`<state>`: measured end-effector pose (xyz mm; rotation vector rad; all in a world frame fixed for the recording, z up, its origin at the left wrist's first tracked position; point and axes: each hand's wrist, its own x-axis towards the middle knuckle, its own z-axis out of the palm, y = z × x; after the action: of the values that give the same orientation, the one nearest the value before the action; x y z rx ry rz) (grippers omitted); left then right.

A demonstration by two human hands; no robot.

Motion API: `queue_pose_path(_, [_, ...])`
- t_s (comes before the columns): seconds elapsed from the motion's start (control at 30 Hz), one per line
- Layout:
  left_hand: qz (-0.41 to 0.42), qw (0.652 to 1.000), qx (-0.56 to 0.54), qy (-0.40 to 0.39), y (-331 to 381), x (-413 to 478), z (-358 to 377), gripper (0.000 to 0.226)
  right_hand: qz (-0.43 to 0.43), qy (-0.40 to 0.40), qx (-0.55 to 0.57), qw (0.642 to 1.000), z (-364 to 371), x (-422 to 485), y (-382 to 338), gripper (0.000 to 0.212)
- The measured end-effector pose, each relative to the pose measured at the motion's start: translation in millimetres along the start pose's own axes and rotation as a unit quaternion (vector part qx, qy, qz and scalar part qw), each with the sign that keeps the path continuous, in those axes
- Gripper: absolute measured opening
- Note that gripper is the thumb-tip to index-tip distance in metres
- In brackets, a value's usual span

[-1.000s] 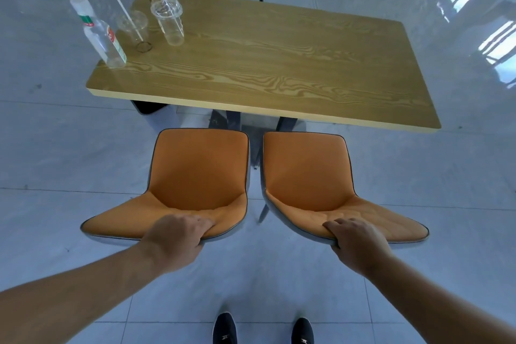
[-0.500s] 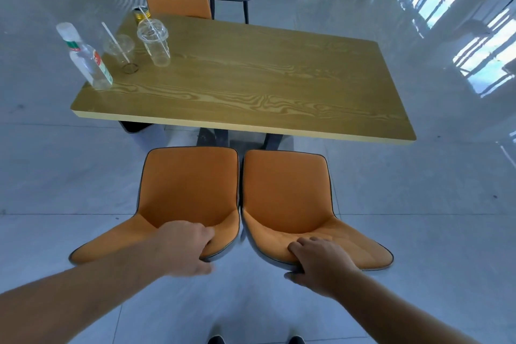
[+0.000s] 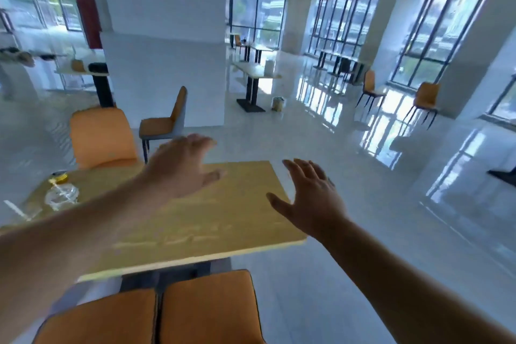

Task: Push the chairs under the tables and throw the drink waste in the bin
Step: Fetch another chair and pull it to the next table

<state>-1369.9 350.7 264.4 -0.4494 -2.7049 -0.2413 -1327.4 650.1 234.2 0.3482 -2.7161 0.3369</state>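
Bright tiled dining hall with tall windows. Above a wooden worktop (image 3: 212,212), the left hand (image 3: 181,167) and right hand (image 3: 310,198) float with fingers spread, holding nothing. Two orange chairs (image 3: 156,313) stand side by side at the near edge, seats touching. Blurred plastic cups (image 3: 60,195) sit at the worktop's left end. Another orange chair (image 3: 102,138) stands at the far side.

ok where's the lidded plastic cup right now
In the head view, the lidded plastic cup stands at the table's far left, beside the gold can.
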Motion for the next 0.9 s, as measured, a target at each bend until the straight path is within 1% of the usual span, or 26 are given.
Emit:
queue_pose_path(0.07, [-0.026,0.998,-0.012,0.055,18,62,-62,0.068,-0.009,0.049,-0.001,0.999,-60,23,30,0.09])
queue_pose_path(0.13, [-0.076,0.989,-0.048,0.116,42,116,-122,0.057,-0.021,0.087,0.003,0.996,-117,43,58,0.089])
queue_pose_path(0.2, [-0.124,0.97,-0.097,0.188,76,167,-173,0.052,-0.038,0.124,0.0,0.991,-167,59,84,0.087])
queue_pose_path(0.27, [-0.162,0.941,-0.143,0.26,113,210,-209,0.053,-0.057,0.155,-0.016,0.986,-211,74,108,0.088])
queue_pose_path(0.33, [-0.174,0.903,-0.183,0.349,154,249,-228,0.054,-0.066,0.177,-0.027,0.982,-249,90,136,0.089])
queue_pose_path(0.37, [-0.173,0.877,-0.224,0.388,177,268,-229,0.053,-0.064,0.184,-0.025,0.981,-267,99,150,0.09])
queue_pose_path(0.4, [-0.166,0.853,-0.279,0.409,203,287,-225,0.053,-0.057,0.188,-0.018,0.98,-283,109,166,0.091])
queue_pose_path(0.43, [-0.159,0.834,-0.328,0.414,232,304,-217,0.054,-0.044,0.192,-0.003,0.98,-298,120,181,0.092])
queue_pose_path(0.47, [-0.151,0.824,-0.36,0.411,261,323,-205,0.056,-0.024,0.2,0.022,0.979,-312,131,195,0.094])
queue_pose_path(0.5, [-0.138,0.824,-0.372,0.405,289,342,-193,0.059,-0.004,0.209,0.053,0.977,-324,143,207,0.094])
queue_pose_path(0.53, [-0.125,0.832,-0.361,0.403,315,360,-180,0.062,0.017,0.215,0.081,0.973,-335,155,218,0.091])
queue_pose_path(0.57, [-0.109,0.848,-0.325,0.405,338,378,-169,0.067,0.033,0.222,0.102,0.969,-346,168,229,0.087])
queue_pose_path(0.63, [-0.073,0.895,-0.192,0.395,372,418,-147,0.077,0.038,0.245,0.109,0.963,-365,195,256,0.083])
queue_pose_path(0.67, [-0.048,0.914,-0.113,0.387,381,436,-137,0.082,0.022,0.258,0.081,0.962,-373,208,271,0.084])
queue_pose_path(0.73, [0.034,0.936,0.043,0.348,387,469,-117,0.086,-0.032,0.29,-0.028,0.956,-386,232,304,0.087])
queue_pose_path(0.77, [0.086,0.938,0.119,0.313,384,485,-108,0.087,-0.06,0.3,-0.085,0.948,-391,244,321,0.088])
queue_pose_path(0.83, [0.183,0.922,0.233,0.25,371,519,-90,0.084,-0.099,0.303,-0.171,0.932,-392,272,360,0.09])
queue_pose_path(0.87, [0.208,0.915,0.258,0.232,366,536,-82,0.083,-0.107,0.3,-0.194,0.928,-387,288,380,0.09])
queue_pose_path(0.9, [0.213,0.914,0.263,0.223,363,553,-73,0.084,-0.11,0.298,-0.205,0.926,-380,305,402,0.091])
